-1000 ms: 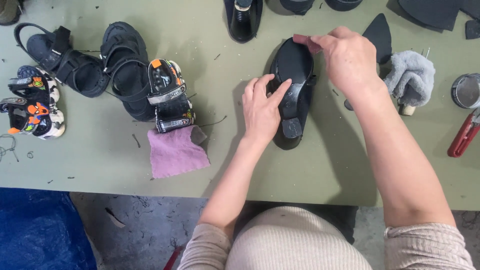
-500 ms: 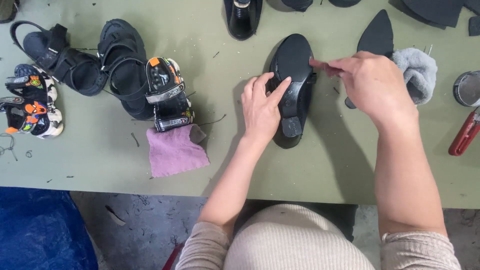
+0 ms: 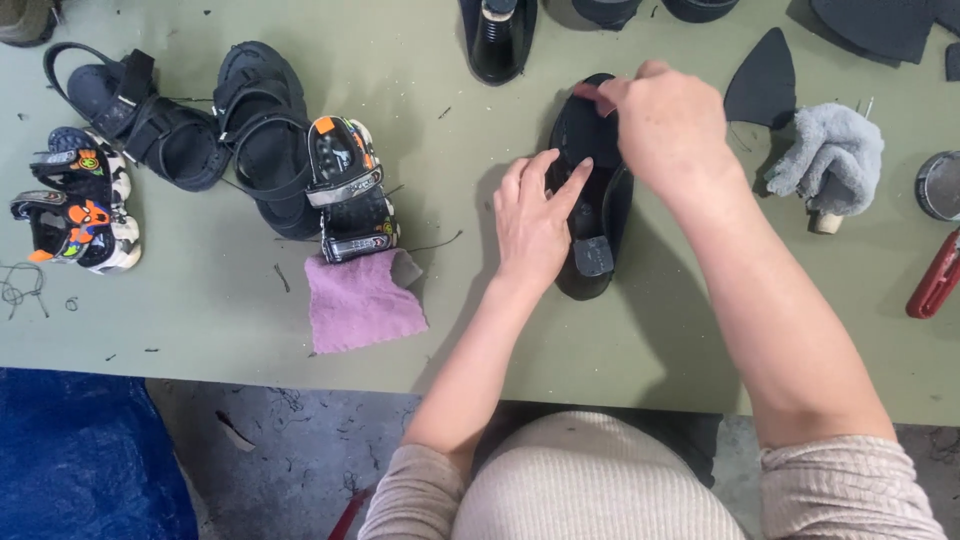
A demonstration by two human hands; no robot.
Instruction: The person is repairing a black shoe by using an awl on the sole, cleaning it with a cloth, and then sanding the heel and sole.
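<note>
I had the black shoe [image 3: 592, 190] lying sole up on the green desk [image 3: 200, 330], well right of the purple cloth [image 3: 362, 300]. My left hand [image 3: 532, 222] lay flat and released against the shoe's left side, pinning it down. My right hand [image 3: 668, 128] was pinched around a small reddish piece [image 3: 597, 96] at the shoe's toe end; I could not tell just what it was. I judged the step to be working the sole near the toe. The next move seemed to call for steady downward pressure from the left while the right drew along the sole. A grey fleece rag [image 3: 830, 160] sat right of the shoe, and sandals [image 3: 260, 140] lay beyond the cloth.
</note>
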